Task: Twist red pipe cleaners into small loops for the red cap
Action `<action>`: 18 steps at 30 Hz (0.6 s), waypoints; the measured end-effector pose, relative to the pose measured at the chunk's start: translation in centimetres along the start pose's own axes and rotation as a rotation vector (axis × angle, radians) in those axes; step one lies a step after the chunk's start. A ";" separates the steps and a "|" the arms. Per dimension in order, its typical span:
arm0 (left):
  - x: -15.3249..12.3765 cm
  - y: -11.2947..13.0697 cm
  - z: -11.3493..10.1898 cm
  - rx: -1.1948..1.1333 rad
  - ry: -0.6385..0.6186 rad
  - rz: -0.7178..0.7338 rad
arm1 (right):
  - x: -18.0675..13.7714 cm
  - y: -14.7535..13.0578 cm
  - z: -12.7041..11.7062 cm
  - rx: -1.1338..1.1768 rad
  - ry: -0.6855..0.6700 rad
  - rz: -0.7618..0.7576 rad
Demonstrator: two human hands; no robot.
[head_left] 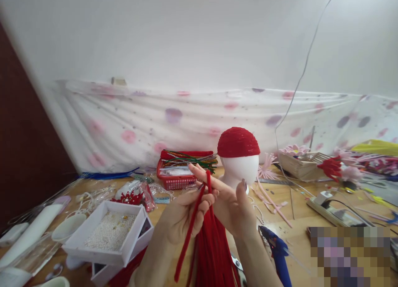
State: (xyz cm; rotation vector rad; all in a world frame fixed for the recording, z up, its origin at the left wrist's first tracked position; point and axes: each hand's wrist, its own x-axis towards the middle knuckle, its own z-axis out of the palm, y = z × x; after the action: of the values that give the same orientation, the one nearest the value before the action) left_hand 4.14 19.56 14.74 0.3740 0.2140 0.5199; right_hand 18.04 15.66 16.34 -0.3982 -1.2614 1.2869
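A red pipe cleaner [190,237] is bent over the fingers of my right hand [231,206], its two ends hanging down. My left hand [183,216] is closed, fingertips pinching the pipe cleaner close to that bend. On my right hand the fingers stretch out to the left and the thumb stands up apart from them. A thick bundle of long red pipe cleaners [214,254] lies below my hands. Behind them stands a white mannequin head [241,169] wearing a red wound cap [238,142].
Left are a white box of clear beads [107,233] and a cup [69,227]. A red basket [178,182] of coloured pipe cleaners stands behind. Right are a blue glue gun [276,251], a power strip [334,214] with cords, and a wooden crate [303,166].
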 end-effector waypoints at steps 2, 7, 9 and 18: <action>0.2 -0.5 -0.3 -0.035 0.009 -0.018 | -0.1 -0.1 0.2 0.047 -0.022 0.031; 0.7 -1.7 -0.5 -0.014 0.076 -0.007 | -0.4 -0.5 0.2 0.165 -0.043 0.046; 0.8 -1.9 -0.6 0.006 0.105 0.013 | -0.5 -0.6 0.0 0.211 -0.085 0.049; 0.9 -1.5 -0.6 0.203 -0.239 0.010 | -0.5 -0.5 -0.9 0.257 -0.167 0.065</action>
State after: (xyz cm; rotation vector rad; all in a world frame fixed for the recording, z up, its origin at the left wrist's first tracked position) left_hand 5.35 19.02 13.48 0.6305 0.0331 0.4603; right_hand 19.16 15.44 16.22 -0.1509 -1.2087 1.5421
